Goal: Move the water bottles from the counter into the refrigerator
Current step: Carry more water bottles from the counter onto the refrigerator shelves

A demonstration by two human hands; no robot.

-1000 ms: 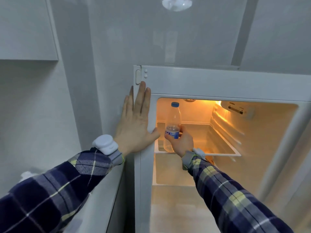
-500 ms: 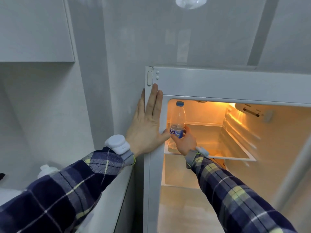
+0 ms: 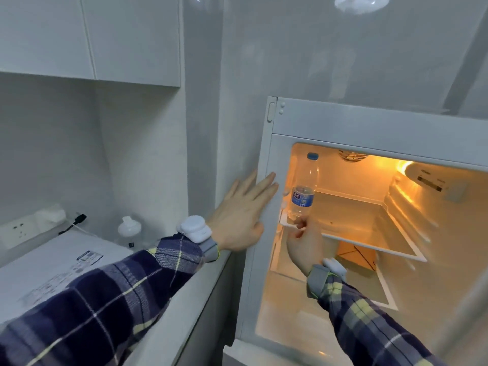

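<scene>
A clear water bottle (image 3: 303, 188) with a blue cap and blue label stands upright at the front left corner of the upper glass shelf (image 3: 369, 241) inside the lit, open refrigerator (image 3: 369, 122). My right hand (image 3: 306, 244) is just below the bottle. Its loosely curled fingertips are at the bottle's base and the shelf's front edge, and they no longer wrap the label. My left hand (image 3: 243, 215) lies flat with straight fingers against the refrigerator's left frame.
To the left is a counter (image 3: 184, 299) carrying a white box with a printed label (image 3: 52, 268) and a small white bottle (image 3: 129, 228). A wall socket (image 3: 18, 231) and a black plug (image 3: 79, 219) sit behind. Wall cabinets (image 3: 92, 35) hang above.
My right hand slid down from the bottle's label to its base, and the bottle now stands on the shelf. My left hand dropped lower on the frame. The view swung left, showing the counter.
</scene>
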